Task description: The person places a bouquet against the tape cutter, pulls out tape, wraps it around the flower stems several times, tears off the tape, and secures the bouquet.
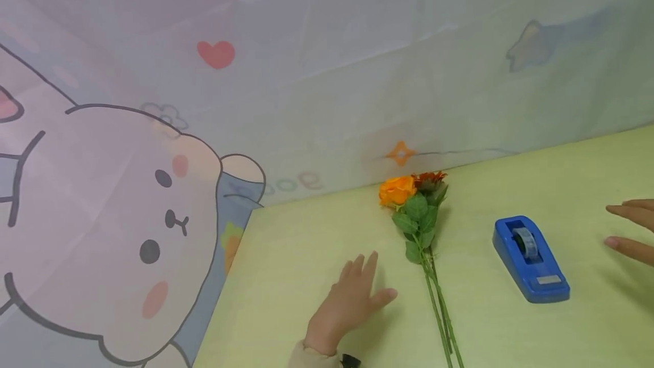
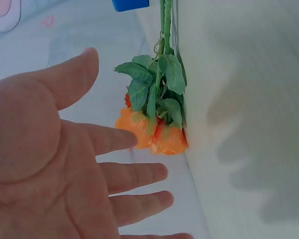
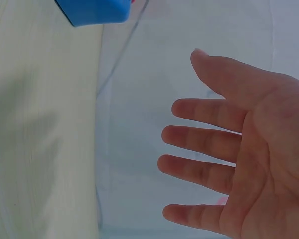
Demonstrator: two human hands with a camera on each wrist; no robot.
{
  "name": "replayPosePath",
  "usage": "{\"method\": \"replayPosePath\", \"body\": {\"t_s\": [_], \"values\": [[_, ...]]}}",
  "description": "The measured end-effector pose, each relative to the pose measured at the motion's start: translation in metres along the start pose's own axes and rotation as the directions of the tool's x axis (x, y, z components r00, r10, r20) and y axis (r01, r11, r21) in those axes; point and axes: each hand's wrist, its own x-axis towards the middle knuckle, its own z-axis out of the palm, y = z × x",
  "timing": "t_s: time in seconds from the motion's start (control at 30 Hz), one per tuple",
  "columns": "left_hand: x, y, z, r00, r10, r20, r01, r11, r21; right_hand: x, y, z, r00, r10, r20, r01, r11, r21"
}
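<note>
Several artificial flowers with orange and dark red heads (image 1: 397,191) and green stems lie together on the table. To their left, my left hand (image 1: 349,302) hovers with fingers straight and spread, holding nothing. Its bare palm (image 2: 35,164) faces the camera in the left wrist view, the flower heads (image 2: 172,140) beyond the fingers. A blue tape dispenser (image 1: 531,260) with a roll of clear tape sits right of the stems. Past it, at the right edge, my right hand (image 1: 633,229) is partly cut off; the right wrist view shows its fingers (image 3: 202,142) extended, with the dispenser's blue corner (image 3: 97,11) above.
The pale yellow-green tabletop (image 1: 301,254) runs back to a light cloth backdrop (image 1: 327,84) printed with hearts and a star. A large cartoon rabbit print (image 1: 122,214) fills the left side.
</note>
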Motion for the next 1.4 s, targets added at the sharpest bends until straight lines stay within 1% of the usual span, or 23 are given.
{"method": "replayPosePath", "body": {"t_s": [0.07,0.1,0.13,0.17,0.2,0.27,0.33,0.37,0.47,0.53,0.6,0.67,0.73,0.77,0.83,0.9,1.03,1.13,1.23,1.33,1.4], "values": [[-0.001,0.003,0.000,1.000,-0.009,0.014,0.009,1.000,0.019,0.001,-0.002,0.002,1.000,0.008,0.006,-0.008,0.999,0.033],[-0.002,0.004,0.000,1.000,-0.007,0.016,0.007,1.000,0.029,0.002,-0.005,0.002,0.998,0.056,0.028,-0.058,0.997,0.053],[-0.002,0.005,0.001,1.000,-0.005,0.015,0.004,0.999,0.032,0.004,-0.006,0.003,0.998,0.051,0.026,-0.052,0.997,0.055],[-0.002,0.006,0.001,1.000,-0.009,0.015,0.008,1.000,0.028,0.007,-0.010,0.003,0.996,0.075,0.041,-0.076,0.996,0.038],[-0.002,0.006,0.001,1.000,-0.013,0.015,0.013,1.000,0.025,0.010,-0.013,0.002,0.997,0.058,0.045,-0.059,0.998,0.018],[0.000,0.008,0.001,1.000,-0.018,0.006,0.018,1.000,0.023,0.015,-0.020,0.001,1.000,-0.014,0.026,0.015,0.999,-0.049],[0.003,0.010,0.001,1.000,-0.027,-0.006,0.027,0.999,0.026,0.020,-0.028,-0.001,0.997,-0.075,0.016,0.076,0.987,-0.145],[0.004,0.011,0.001,0.999,-0.034,-0.013,0.034,0.999,0.030,0.022,-0.032,-0.002,0.996,-0.089,0.023,0.091,0.982,-0.167],[0.009,0.012,0.002,0.999,-0.040,-0.016,0.041,0.997,0.059,0.028,-0.045,-0.005,0.993,-0.114,0.044,0.120,0.978,-0.172],[0.010,0.012,0.003,0.999,-0.042,0.000,0.042,0.996,0.082,0.032,-0.053,-0.006,0.990,-0.118,0.082,0.130,0.978,-0.162],[0.011,0.013,0.004,0.999,-0.041,0.013,0.039,0.994,0.107,0.038,-0.062,-0.007,0.983,-0.115,0.142,0.137,0.977,-0.162],[0.011,0.013,0.004,0.999,-0.040,0.015,0.038,0.992,0.122,0.045,-0.070,-0.010,0.970,-0.103,0.220,0.142,0.975,-0.172],[0.011,0.014,0.005,0.999,-0.036,0.011,0.035,0.991,0.129,0.053,-0.080,-0.012,0.951,-0.088,0.298,0.150,0.970,-0.192],[0.012,0.015,0.005,0.999,-0.034,0.009,0.033,0.991,0.133,0.056,-0.085,-0.013,0.942,-0.088,0.323,0.157,0.969,-0.193],[0.013,0.016,0.005,0.999,-0.030,0.010,0.029,0.990,0.140,0.062,-0.093,-0.013,0.929,-0.092,0.359,0.164,0.971,-0.176],[0.015,0.017,0.006,1.000,-0.028,0.011,0.026,0.989,0.149,0.068,-0.101,-0.011,0.920,-0.106,0.376,0.170,0.975,-0.142],[0.020,0.022,0.011,0.999,-0.040,-0.003,0.040,0.984,0.176,0.076,-0.110,-0.005,0.907,-0.138,0.397,0.167,0.985,-0.038],[0.023,0.025,0.015,0.997,-0.067,-0.028,0.071,0.977,0.199,0.082,-0.113,0.000,0.905,-0.138,0.402,0.146,0.989,0.011],[0.025,0.028,0.017,0.994,-0.093,-0.050,0.101,0.974,0.202,0.088,-0.115,0.004,0.908,-0.116,0.402,0.106,0.993,0.048],[0.028,0.031,0.020,0.993,-0.095,-0.072,0.108,0.972,0.207,0.093,-0.117,0.006,0.906,-0.116,0.407,0.079,0.991,0.107],[0.031,0.033,0.022,0.992,-0.087,-0.095,0.107,0.968,0.228,0.096,-0.119,0.008,0.903,-0.120,0.414,0.059,0.986,0.156]]}}
